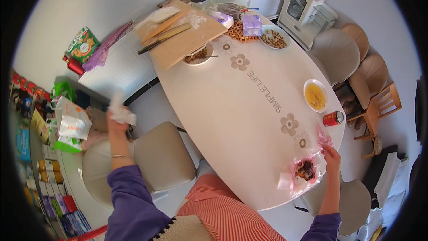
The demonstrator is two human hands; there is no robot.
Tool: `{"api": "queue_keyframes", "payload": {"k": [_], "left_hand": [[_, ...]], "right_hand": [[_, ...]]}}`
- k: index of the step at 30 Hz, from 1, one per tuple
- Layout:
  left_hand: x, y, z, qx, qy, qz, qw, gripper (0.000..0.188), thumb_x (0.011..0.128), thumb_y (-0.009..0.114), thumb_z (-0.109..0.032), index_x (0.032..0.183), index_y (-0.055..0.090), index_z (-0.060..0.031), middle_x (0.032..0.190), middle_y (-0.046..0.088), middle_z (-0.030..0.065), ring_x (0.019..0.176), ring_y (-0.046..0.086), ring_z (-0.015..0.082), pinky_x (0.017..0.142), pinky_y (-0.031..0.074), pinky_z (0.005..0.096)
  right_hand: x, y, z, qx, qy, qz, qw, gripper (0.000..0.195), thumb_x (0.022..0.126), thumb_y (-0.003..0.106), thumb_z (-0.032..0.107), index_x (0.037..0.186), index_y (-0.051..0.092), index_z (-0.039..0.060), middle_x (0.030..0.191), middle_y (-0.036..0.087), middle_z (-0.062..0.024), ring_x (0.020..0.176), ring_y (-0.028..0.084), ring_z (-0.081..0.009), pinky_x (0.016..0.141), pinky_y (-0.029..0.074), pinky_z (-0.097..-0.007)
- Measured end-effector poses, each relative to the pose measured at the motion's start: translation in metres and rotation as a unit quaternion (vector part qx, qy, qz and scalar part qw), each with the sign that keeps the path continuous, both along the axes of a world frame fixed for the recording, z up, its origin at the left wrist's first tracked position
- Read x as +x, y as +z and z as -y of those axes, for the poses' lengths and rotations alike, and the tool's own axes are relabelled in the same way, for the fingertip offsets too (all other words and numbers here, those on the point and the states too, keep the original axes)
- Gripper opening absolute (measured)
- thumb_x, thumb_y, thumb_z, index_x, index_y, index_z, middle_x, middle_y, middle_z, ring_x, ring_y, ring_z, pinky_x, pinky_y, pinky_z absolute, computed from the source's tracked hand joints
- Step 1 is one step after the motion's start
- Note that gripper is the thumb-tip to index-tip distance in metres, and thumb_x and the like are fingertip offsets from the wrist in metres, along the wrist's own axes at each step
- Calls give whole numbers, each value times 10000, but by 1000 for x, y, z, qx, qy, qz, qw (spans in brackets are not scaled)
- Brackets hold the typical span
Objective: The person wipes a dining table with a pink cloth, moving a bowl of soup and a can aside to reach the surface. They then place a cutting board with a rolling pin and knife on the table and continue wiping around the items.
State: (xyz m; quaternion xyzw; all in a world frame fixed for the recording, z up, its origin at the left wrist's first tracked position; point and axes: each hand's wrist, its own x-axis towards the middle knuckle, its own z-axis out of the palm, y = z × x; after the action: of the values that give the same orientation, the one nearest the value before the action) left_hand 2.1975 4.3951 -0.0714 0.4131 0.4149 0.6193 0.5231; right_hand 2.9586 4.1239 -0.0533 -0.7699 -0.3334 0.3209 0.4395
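My left hand (116,124) is out over the chairs left of the table, shut on a crumpled white tissue or cloth (122,113) that is blurred. At the table's near right edge, my right hand (330,159) pinches the top of a pink plastic bag (323,137). Below those fingers the clear and pink plastic lies spread around dark scraps (305,170). A white crumpled piece (285,181) rests at its left side. Just beyond the bag stands a red drink can (333,118), and past it a bowl of yellow liquid (315,95) with pieces in it.
A wooden board (187,30) carrying a knife (165,37) and a rolling pin (167,26) overhangs the table's far left edge, partly over a bowl (200,56). A plate of nuts or similar bits (275,36) sits at the back. A beige chair (164,155) stands close on the left.
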Motion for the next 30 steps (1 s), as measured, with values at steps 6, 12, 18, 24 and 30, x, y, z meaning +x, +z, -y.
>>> {"api": "queue_keyframes", "payload": {"k": [6,12,18,24,30], "left_hand": [[-118,11,-175,68,-80,267,958,521,953,399,-121,1472,350,-128,1208,550,40,616,473,89,542,356,320],[-137,-11,-332,-30,-159,233,959,650,959,386,-282,1477,185,54,1574,166,237,1137,555,208,604,436,272],[-184,-23,-417,-83,-115,338,930,681,970,369,-317,1483,136,66,1559,133,287,1385,338,311,865,486,270],[-134,-25,-465,-175,26,256,950,582,989,340,-256,1476,216,37,1537,264,199,1367,357,401,830,513,278],[-216,-69,-525,-134,-216,303,918,594,956,437,-341,1407,360,39,1403,470,212,1290,464,338,1062,415,416]], "right_hand": [[-81,13,-160,-67,83,8,994,288,910,511,44,1164,645,12,1115,672,-56,961,628,-137,874,466,-271],[-196,24,-363,-47,29,-176,983,314,964,512,224,1223,611,76,1168,659,-35,1028,611,-127,868,452,-270],[-292,-6,-512,-6,-24,-396,918,433,1004,469,309,1354,467,55,1241,601,-83,1089,573,-195,925,444,-334],[-320,-29,-573,43,-158,-524,836,541,1022,362,462,1354,425,40,1308,516,-114,1194,497,-258,1036,386,-415],[-357,-17,-604,110,-170,-577,791,509,1035,301,461,1294,477,60,1311,526,-96,1223,500,-270,1042,402,-434]]}}
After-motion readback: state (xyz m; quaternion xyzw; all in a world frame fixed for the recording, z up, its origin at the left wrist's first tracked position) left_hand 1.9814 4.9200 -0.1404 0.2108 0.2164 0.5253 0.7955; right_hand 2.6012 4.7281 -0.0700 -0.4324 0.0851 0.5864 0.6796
